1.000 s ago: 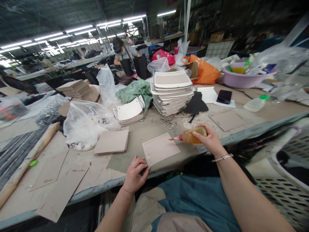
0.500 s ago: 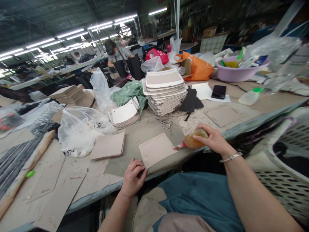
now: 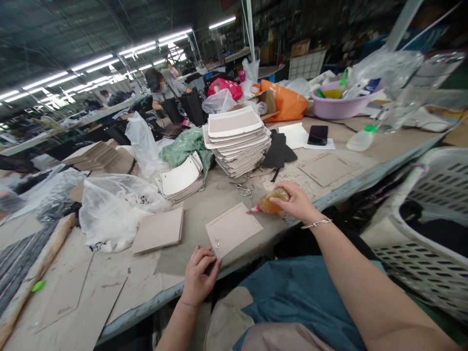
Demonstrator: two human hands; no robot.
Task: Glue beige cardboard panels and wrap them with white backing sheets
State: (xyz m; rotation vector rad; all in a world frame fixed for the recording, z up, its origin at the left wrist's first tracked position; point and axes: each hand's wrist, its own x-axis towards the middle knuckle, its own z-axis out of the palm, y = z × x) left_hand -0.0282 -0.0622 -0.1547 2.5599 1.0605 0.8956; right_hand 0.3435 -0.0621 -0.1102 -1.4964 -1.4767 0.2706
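Note:
My right hand [image 3: 294, 201] is wrapped round a squeeze bottle of amber glue [image 3: 270, 202], tilted almost on its side. Its red nozzle points left at the upper right edge of a beige cardboard sheet [image 3: 234, 226]; whether it touches cannot be told. My left hand [image 3: 201, 273] has its fingers curled, thumb and forefinger meeting at the sheet's near corner. A small cluster of shiny bits lies on the sheet near that corner. Left of the sheet lies a short stack of similar cardboard sheets [image 3: 159, 231]. Scissors [image 3: 244, 188] rest behind it.
A tall stack of curved white-edged panels [image 3: 237, 141] stands behind the scissors, with a smaller stack [image 3: 181, 178] beside it. Plastic bags [image 3: 120, 209], a phone [image 3: 318, 135], a white bottle [image 3: 361, 139] and a purple basin [image 3: 340, 107] share the table. A plastic basket [image 3: 424, 263] is at right.
The glue bottle and my right hand have moved left, the nozzle shifting to the sheet's upper right edge. My left hand stays at the near corner. The whole view has shifted slightly.

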